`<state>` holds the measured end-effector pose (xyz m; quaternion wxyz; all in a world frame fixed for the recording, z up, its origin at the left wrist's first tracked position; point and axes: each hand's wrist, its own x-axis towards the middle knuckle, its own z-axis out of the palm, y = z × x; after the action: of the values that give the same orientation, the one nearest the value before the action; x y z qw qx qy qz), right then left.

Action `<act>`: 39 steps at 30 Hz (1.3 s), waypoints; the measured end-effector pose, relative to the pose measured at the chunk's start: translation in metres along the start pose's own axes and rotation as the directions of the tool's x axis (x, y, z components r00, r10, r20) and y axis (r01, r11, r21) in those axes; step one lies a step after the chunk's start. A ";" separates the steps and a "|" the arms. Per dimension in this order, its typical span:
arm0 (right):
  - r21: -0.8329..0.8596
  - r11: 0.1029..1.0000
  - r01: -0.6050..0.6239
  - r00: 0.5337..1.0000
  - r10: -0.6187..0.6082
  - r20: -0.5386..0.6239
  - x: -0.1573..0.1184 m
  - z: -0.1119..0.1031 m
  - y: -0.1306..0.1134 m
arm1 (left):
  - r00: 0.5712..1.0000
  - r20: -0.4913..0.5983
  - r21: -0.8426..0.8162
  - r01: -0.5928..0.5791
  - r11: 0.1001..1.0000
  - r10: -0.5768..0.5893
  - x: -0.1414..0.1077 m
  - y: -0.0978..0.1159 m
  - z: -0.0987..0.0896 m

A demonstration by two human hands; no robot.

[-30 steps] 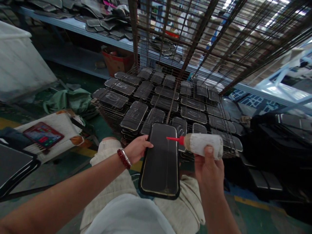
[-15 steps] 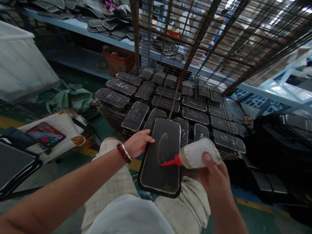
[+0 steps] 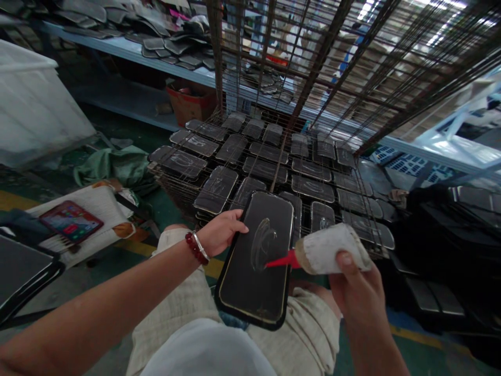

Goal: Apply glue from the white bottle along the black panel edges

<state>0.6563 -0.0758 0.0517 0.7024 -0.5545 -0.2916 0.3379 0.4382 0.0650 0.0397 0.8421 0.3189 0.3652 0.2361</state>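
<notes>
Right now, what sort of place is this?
Likely a factory floor or workshop. Wire drying racks hold rows of black panels; the left hand holds one panel while the right hand applies glue from a squeeze bottle.

No readable text, label, brand or number anywhere; phone screen [image 3: 71,221] icons blurred.

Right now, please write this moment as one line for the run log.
left hand: holds black panel by its edge | right hand: holds glue bottle | red nozzle: on panel | behind: wire rack of panels
</notes>
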 end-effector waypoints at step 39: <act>0.105 0.943 -0.317 0.948 0.311 0.070 0.057 0.012 0.014 | 0.998 -0.064 0.046 -0.001 0.999 0.004 0.047 0.001 -0.017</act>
<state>0.6791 -0.0214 0.0427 0.6626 -0.5434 -0.1978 0.4760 0.4539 0.1019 0.0093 0.8221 0.3309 0.3970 0.2388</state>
